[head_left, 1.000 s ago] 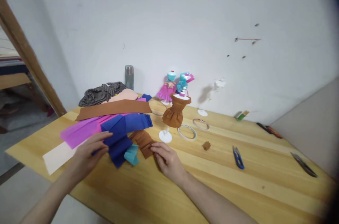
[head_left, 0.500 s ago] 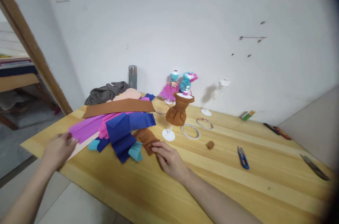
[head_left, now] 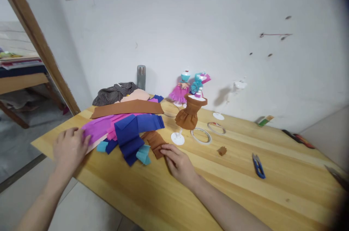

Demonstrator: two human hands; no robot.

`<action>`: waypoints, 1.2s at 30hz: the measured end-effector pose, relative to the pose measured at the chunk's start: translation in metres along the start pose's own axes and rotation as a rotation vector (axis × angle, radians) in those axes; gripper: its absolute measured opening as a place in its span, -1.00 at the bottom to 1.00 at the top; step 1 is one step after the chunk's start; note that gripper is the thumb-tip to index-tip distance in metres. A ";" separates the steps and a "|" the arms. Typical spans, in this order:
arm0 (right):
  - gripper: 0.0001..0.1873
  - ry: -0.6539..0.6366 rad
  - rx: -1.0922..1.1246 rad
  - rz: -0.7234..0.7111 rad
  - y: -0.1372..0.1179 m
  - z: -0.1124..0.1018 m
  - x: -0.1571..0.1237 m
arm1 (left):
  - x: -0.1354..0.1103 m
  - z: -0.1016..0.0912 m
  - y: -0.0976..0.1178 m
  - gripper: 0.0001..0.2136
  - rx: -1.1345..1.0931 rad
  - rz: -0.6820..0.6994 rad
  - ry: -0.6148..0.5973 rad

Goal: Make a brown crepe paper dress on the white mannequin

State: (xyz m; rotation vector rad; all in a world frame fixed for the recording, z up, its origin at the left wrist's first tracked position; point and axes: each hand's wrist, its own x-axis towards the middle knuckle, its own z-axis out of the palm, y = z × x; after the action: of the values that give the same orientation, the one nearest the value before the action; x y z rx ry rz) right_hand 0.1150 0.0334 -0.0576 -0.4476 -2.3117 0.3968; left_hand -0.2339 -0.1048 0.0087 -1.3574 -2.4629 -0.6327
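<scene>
My left hand (head_left: pixel 70 148) rests at the left end of a purple crepe paper sheet (head_left: pixel 96 128), its fingers apart and curved, the thumb against the pale sheet beneath. My right hand (head_left: pixel 180 163) pinches the near edge of a pleated brown crepe paper piece (head_left: pixel 156 143) lying on the table. Between the hands are folded dark blue paper (head_left: pixel 128 143) and small turquoise pieces (head_left: pixel 143 155). A long flat brown strip (head_left: pixel 128 108) lies across the pile. Just beyond my right hand stands a small dress form (head_left: pixel 178 138) wearing a brown strapless dress (head_left: pixel 188 116).
Two dressed forms (head_left: pixel 180 92) stand by the wall, near a grey flask (head_left: pixel 141 78) and striped cloth (head_left: pixel 114 94). Rolls of tape (head_left: pixel 201 141), a brown scrap (head_left: pixel 222 150) and blue thread snips (head_left: pixel 258 166) lie to the right. Dark scissors (head_left: pixel 336 176) sit at the right edge.
The view has turned slightly left. My left hand has shifted right over the purple paper's end, its fingers more spread. My right hand stays on the brown pleated piece.
</scene>
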 end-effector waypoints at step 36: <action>-0.67 0.140 0.251 0.365 -0.029 -0.101 0.033 | -0.015 -0.008 0.252 -0.89 -1.054 0.604 -0.666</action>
State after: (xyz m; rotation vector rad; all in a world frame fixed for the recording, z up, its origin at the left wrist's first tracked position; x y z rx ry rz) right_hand 0.1595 0.0367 0.0429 -0.7472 -2.0097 0.7964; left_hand -0.0127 -0.0016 0.0717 -2.9212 -1.8358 -1.6115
